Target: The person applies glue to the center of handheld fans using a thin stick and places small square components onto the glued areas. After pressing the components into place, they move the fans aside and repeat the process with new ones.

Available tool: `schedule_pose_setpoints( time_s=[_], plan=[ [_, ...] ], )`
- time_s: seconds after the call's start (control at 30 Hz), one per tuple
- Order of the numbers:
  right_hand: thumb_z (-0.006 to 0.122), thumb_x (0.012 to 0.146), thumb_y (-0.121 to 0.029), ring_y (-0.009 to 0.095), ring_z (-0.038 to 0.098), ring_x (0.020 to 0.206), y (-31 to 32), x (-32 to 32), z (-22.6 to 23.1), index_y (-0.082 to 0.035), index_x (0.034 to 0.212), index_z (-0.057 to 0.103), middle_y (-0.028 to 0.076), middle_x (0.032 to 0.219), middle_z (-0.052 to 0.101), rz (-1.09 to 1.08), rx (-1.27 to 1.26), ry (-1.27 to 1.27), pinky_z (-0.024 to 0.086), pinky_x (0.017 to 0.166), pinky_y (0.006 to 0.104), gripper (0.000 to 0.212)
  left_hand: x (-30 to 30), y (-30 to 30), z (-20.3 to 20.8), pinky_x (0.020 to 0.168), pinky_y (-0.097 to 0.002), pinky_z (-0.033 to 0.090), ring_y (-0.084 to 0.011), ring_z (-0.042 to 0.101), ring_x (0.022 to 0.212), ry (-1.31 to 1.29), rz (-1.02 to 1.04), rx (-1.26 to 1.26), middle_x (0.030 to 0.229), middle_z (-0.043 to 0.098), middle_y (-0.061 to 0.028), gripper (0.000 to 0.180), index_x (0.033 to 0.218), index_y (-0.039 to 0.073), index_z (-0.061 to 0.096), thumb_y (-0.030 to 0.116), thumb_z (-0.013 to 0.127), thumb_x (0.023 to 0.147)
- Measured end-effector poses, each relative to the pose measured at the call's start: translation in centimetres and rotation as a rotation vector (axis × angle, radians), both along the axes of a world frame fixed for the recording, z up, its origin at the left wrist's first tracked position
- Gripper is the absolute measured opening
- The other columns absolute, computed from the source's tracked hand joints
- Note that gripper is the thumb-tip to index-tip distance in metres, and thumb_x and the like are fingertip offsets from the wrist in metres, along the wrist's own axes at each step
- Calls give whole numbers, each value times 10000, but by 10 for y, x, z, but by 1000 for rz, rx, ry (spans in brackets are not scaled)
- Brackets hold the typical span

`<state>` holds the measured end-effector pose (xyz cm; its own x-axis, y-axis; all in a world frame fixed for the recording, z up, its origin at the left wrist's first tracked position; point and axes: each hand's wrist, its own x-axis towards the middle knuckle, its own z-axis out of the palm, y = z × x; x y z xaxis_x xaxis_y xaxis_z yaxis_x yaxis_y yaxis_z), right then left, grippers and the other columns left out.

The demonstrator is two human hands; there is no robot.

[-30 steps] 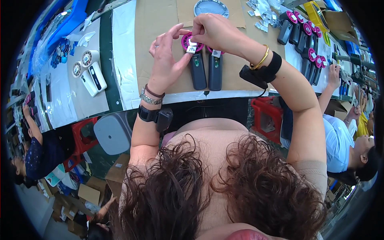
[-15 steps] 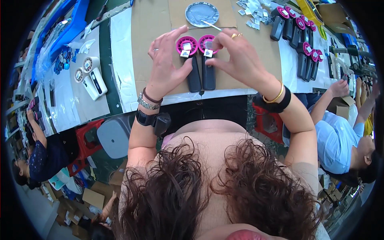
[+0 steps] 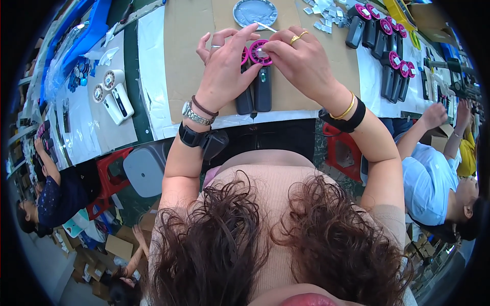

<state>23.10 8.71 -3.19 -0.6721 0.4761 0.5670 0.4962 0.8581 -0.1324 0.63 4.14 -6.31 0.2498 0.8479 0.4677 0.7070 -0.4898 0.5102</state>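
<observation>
Right hand [image 3: 302, 57] bunches its fingertips at the pink-headed fan [image 3: 263, 85]; whether they grip the pale square [image 3: 261, 51], I can't tell. Left hand [image 3: 227, 70] curves loosely open alongside. Second fan [image 3: 244, 103] shares the cardboard-covered tabletop [image 3: 321, 74], presumably for reach.

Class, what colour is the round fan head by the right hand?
The round fan head is pink: head view.

The left hand [image 3: 224, 74] had been shifted rightward, and the left fan's [image 3: 244, 99] pink head was mostly covered by it. The right hand [image 3: 304, 57] had been moved leftward, its fingertips brought over the right fan's [image 3: 262, 94] pink head, and a green patch [image 3: 263, 76] below was brought into view.
</observation>
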Motion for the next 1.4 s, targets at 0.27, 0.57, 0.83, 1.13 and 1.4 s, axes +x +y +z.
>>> schedule_pose_setpoints(
  time_s=[0.27,0.57,0.83,1.13,1.4],
  plan=[
    [847,915,-189,251,685,1020,-2,1,1,-108,1113,803,43,1071,744,-52,18,-108,535,912,410,218,0,2,0,1264,-586,103,-262,553,1439,-1,-13,-17,1300,795,22,838,1637,186,494,217,877,892],
    [807,949,-197,260,698,1061,10,-8,9,-96,1038,798,74,1072,736,-57,-28,-304,524,934,414,136,-3,7,-2,1272,-595,107,-268,559,1436,12,-39,-31,1294,794,17,862,1642,191,475,224,890,887],
    [784,960,-170,277,685,1102,9,-8,11,-76,1042,787,100,1095,725,-54,-67,-396,516,956,435,125,-4,12,0,1279,-610,103,-273,575,1427,23,-72,-37,1299,787,3,870,1630,198,484,240,905,870],
    [879,962,-244,230,722,1205,-44,15,-6,-41,1517,634,141,1359,717,-224,-581,315,578,942,334,640,7,-7,25,1298,-587,105,-221,605,1397,-15,-136,92,1284,775,10,902,1614,132,480,198,921,830],
    [888,974,-204,191,671,1303,-71,31,-4,52,1626,481,152,1497,652,-27,-1293,782,563,1121,346,810,33,-39,45,1310,-576,112,-195,622,1372,-21,-176,287,1241,764,23,874,1569,114,506,172,934,809]
  ],
)
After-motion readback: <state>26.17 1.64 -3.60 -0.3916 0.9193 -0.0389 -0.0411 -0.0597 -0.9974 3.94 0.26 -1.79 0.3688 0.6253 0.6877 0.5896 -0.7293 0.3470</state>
